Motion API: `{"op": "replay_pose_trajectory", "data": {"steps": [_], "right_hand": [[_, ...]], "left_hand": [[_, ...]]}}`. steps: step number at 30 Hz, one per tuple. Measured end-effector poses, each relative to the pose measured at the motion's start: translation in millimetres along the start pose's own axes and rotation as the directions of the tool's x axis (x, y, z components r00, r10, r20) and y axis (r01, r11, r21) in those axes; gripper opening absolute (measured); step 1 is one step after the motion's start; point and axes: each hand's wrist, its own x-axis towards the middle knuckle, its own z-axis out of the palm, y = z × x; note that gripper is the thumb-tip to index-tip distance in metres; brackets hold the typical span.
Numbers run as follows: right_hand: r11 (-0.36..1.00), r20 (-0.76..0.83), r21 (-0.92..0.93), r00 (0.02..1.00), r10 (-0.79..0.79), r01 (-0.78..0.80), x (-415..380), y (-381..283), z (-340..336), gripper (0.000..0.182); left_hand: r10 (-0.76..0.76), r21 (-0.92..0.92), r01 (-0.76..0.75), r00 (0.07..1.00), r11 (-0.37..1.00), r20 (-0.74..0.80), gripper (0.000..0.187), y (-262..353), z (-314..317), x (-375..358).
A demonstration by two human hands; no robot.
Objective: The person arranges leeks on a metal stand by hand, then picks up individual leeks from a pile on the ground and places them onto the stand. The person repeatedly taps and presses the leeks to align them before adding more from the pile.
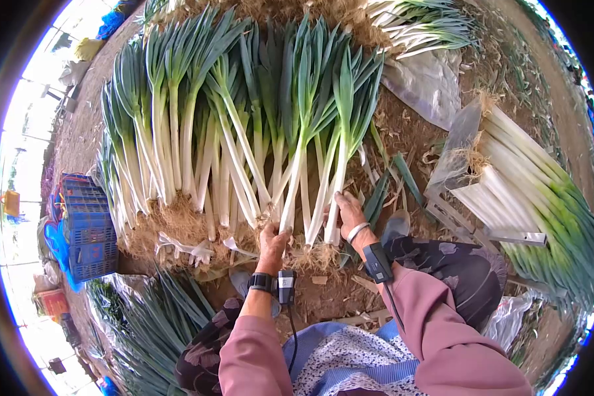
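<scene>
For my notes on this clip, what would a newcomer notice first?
The wide spread of leeks from upper left to centre, their shaggy roots lowest, with the left hand and right hand holding white stems. Next, the leek pile lying at right and the blue plastic crate at left.

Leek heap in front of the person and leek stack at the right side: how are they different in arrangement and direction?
The leek heap is loose, with some stalks crossing; the leek stack lies closely side by side, with a metal frame against it.
The heap's roots point towards the person, while the stack's roots point away.
Both have white stalks and green leaves.
</scene>
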Motion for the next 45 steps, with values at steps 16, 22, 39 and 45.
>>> {"op": "replay_pose_trajectory", "data": {"steps": [16, 22, 39, 45], "right_hand": [[0.886, 0.262, -0.463, 0.948, 0.177, -0.038, -0.3, 38.3, -11.4, 0.058], [0.881, 0.207, -0.471, 0.965, 0.159, -0.044, 10.1, 47.5, -13.1, 0.032], [0.792, 0.274, -0.566, 0.958, -0.084, 0.231, 4.6, 43.1, 10.8, 0.025], [0.94, 0.423, -0.324, 0.905, 0.043, 0.106, -22.5, 17.7, 59.1, 0.051]], "left_hand": [[0.666, 0.799, -0.356, 0.743, 0.485, -0.073, 0.034, 8.0, 16.1, 19.3], [0.609, 0.823, 0.007, 0.669, 0.568, -0.426, 0.089, 73.5, 12.2, 60.0], [0.104, 0.165, -0.058, 0.953, 0.985, -0.285, 0.058, 72.1, -48.4, 83.2], [-0.022, 0.01, 0.021, 0.997, 1.0, 0.069, 0.038, 144.2, -42.1, -75.3]]}}
